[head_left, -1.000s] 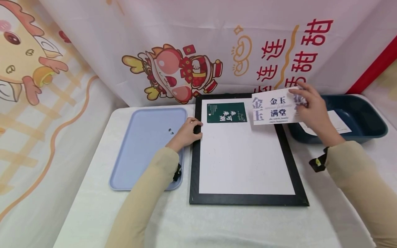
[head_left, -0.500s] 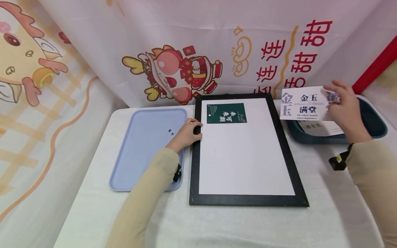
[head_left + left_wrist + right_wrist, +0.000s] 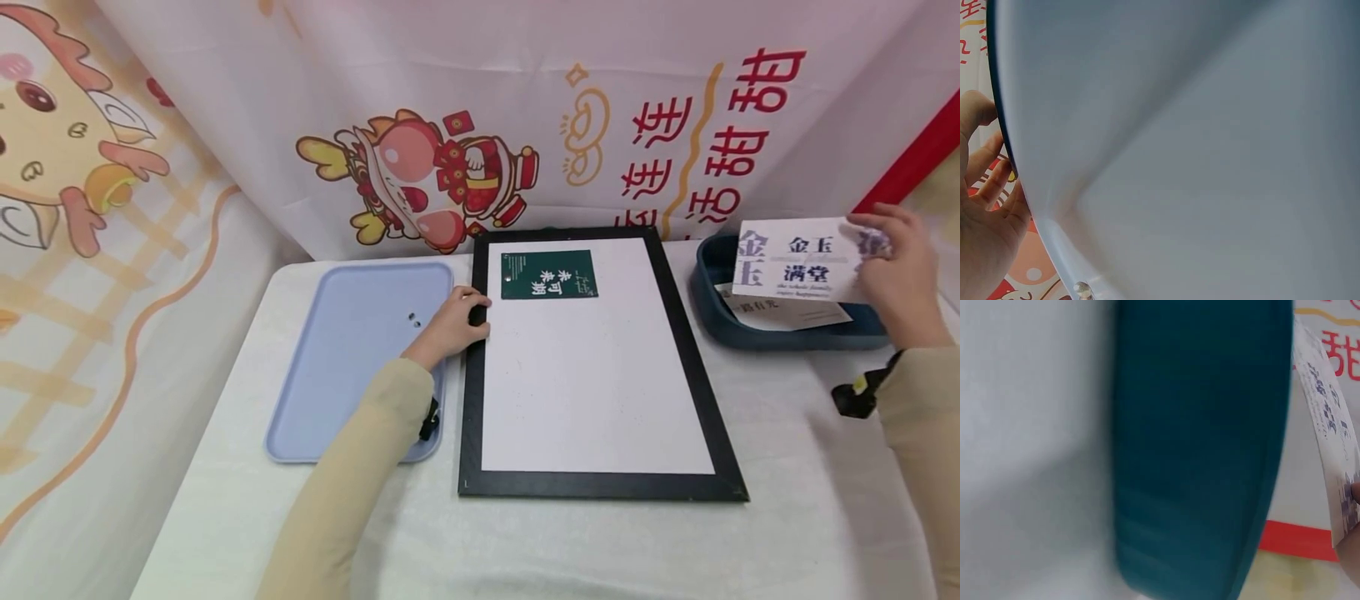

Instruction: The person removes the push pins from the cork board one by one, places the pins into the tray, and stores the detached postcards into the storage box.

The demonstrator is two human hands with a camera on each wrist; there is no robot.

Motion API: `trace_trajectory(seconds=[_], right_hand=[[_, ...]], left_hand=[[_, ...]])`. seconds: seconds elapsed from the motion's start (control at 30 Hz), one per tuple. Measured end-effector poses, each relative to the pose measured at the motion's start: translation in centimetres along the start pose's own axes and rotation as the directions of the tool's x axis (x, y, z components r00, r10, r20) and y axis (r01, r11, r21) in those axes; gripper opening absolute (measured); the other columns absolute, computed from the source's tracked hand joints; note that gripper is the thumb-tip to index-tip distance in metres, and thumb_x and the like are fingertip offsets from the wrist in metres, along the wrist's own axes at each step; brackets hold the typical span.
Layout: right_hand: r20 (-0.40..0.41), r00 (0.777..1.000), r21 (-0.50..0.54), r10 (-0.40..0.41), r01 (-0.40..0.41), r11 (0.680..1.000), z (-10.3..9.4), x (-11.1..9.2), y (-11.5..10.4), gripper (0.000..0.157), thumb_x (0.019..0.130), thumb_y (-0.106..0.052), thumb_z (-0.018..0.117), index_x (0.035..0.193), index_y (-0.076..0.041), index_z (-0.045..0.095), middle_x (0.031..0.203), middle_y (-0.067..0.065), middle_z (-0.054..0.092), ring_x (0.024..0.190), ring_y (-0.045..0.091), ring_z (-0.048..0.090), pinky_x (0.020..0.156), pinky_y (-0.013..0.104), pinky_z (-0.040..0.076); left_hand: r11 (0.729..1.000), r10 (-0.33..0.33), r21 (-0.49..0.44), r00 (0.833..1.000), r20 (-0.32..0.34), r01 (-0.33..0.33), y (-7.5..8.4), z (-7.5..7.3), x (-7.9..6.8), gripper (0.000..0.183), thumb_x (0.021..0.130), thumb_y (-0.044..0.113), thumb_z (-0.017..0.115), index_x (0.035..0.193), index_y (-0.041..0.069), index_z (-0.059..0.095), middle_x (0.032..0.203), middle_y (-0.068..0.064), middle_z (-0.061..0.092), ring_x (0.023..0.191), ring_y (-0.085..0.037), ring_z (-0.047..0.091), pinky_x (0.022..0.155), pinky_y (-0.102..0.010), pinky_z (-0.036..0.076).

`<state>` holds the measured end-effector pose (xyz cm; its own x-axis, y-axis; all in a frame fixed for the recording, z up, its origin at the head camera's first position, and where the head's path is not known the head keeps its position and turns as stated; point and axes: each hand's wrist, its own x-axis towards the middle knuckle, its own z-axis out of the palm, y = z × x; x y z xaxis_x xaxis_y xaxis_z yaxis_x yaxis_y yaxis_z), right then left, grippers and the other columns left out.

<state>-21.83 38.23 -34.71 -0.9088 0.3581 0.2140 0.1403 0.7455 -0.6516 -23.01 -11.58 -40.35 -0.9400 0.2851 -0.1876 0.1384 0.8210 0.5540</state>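
Observation:
In the head view, my right hand (image 3: 900,271) pinches a white card (image 3: 798,260) with bluish Chinese characters by its right end. It is held over the dark teal basin (image 3: 712,312), where another white card (image 3: 783,315) lies partly hidden below it. From the right wrist, the held card (image 3: 1329,425) shows nearly edge-on beyond the basin's wall (image 3: 1204,450). My left hand (image 3: 452,323) grips the left side of the black-framed whiteboard (image 3: 592,383), thumb and fingers at the frame. A green card (image 3: 551,275) lies on the board's upper left.
A light blue tray (image 3: 337,358) sits left of the whiteboard, under my left forearm. Two small shiny pieces (image 3: 414,319) lie on it. A printed cloth (image 3: 585,125) hangs behind the table, close to the board and the basin.
My right hand has carried the white card rightward, from over the whiteboard's upper right to above the basin. My left hand, the green card and the whiteboard have stayed in place.

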Motion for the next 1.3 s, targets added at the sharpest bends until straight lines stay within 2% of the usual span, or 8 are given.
trace_trajectory(seconds=[0.23, 0.37, 0.43, 0.6, 0.77, 0.9, 1.1, 1.3], right_hand=[[0.13, 0.991, -0.093, 0.024, -0.012, 0.996, 0.6, 0.0, 1.2, 0.062, 0.08, 0.011, 0.028, 0.14, 0.003, 0.041, 0.161, 0.015, 0.012, 0.147, 0.041, 0.008, 0.119, 0.057, 0.008], [0.187, 0.982, -0.129, -0.007, 0.031, 0.991, 1.5, -0.1, 1.9, 0.054, 0.086, 0.009, 0.031, 0.137, 0.004, 0.044, 0.16, 0.019, 0.009, 0.146, 0.044, 0.006, 0.118, 0.059, 0.007], [0.213, 0.976, -0.147, -0.039, 0.071, 0.986, 1.8, -0.2, 2.3, 0.043, 0.093, 0.002, 0.035, 0.134, 0.005, 0.047, 0.159, 0.022, 0.009, 0.145, 0.046, 0.007, 0.117, 0.06, 0.009], [0.316, 0.943, -0.153, -0.107, 0.162, 0.975, 2.2, -0.1, 3.2, 0.041, 0.093, -0.004, 0.037, 0.131, 0.007, 0.048, 0.157, 0.028, 0.006, 0.142, 0.052, 0.005, 0.114, 0.065, 0.007], [0.405, 0.909, -0.171, -0.103, 0.185, 0.968, 2.3, -0.1, 3.8, 0.046, 0.091, -0.002, 0.038, 0.135, 0.007, 0.044, 0.155, 0.033, 0.001, 0.138, 0.059, 0.003, 0.11, 0.07, 0.006], [0.427, 0.899, -0.182, -0.099, 0.193, 0.964, 2.3, 0.0, 4.1, 0.044, 0.091, -0.001, 0.041, 0.133, 0.01, 0.043, 0.153, 0.035, -0.004, 0.138, 0.059, 0.001, 0.11, 0.07, 0.007], [0.435, 0.9, -0.217, -0.015, 0.121, 0.969, 2.3, 0.0, 3.9, 0.049, 0.092, -0.001, 0.045, 0.139, 0.01, 0.034, 0.15, 0.037, -0.019, 0.137, 0.061, -0.003, 0.107, 0.071, 0.01], [0.447, 0.895, -0.289, 0.018, 0.124, 0.949, 2.4, 0.2, 3.8, 0.05, 0.092, -0.006, 0.048, 0.138, 0.009, 0.033, 0.147, 0.043, -0.009, 0.136, 0.061, 0.001, 0.104, 0.073, 0.014]], left_hand=[[1.0, -0.004, 0.003, 1.0, -0.003, 0.004, 0.1, 0.0, -0.1, 0.042, 0.093, 0.02, 0.057, 0.133, 0.007, 0.052, 0.147, -0.013, 0.033, 0.133, -0.028, 0.04, 0.113, -0.043, 0.033], [1.0, -0.008, 0.003, 1.0, -0.001, 0.008, 0.0, 0.1, -0.1, 0.043, 0.093, 0.02, 0.057, 0.134, 0.007, 0.052, 0.147, -0.012, 0.033, 0.133, -0.028, 0.039, 0.114, -0.043, 0.033], [1.0, -0.011, 0.001, 1.0, 0.0, 0.011, 0.0, 0.2, -0.1, 0.043, 0.093, 0.021, 0.057, 0.134, 0.008, 0.052, 0.147, -0.012, 0.033, 0.133, -0.028, 0.039, 0.113, -0.043, 0.033], [1.0, -0.013, -0.01, 1.0, 0.0, 0.013, -0.1, 0.2, -0.1, 0.043, 0.093, 0.02, 0.057, 0.134, 0.007, 0.052, 0.147, -0.012, 0.033, 0.133, -0.028, 0.04, 0.113, -0.043, 0.033], [1.0, -0.01, -0.01, 1.0, -0.002, 0.01, -0.1, 0.2, 0.0, 0.043, 0.094, 0.02, 0.056, 0.135, 0.007, 0.051, 0.147, -0.012, 0.032, 0.133, -0.028, 0.039, 0.114, -0.043, 0.033], [1.0, -0.019, -0.017, 1.0, 0.004, 0.019, -0.1, 0.2, 0.2, 0.043, 0.094, 0.021, 0.056, 0.135, 0.008, 0.051, 0.148, -0.011, 0.031, 0.134, -0.027, 0.038, 0.114, -0.043, 0.032], [1.0, -0.015, -0.015, 1.0, 0.0, 0.015, -0.2, 0.2, 0.3, 0.043, 0.094, 0.021, 0.056, 0.135, 0.008, 0.05, 0.148, -0.011, 0.031, 0.134, -0.027, 0.038, 0.114, -0.042, 0.032], [1.0, -0.014, -0.009, 1.0, 0.003, 0.014, -0.1, 0.1, 0.3, 0.043, 0.094, 0.021, 0.056, 0.135, 0.008, 0.05, 0.148, -0.011, 0.031, 0.135, -0.027, 0.038, 0.114, -0.042, 0.032]])
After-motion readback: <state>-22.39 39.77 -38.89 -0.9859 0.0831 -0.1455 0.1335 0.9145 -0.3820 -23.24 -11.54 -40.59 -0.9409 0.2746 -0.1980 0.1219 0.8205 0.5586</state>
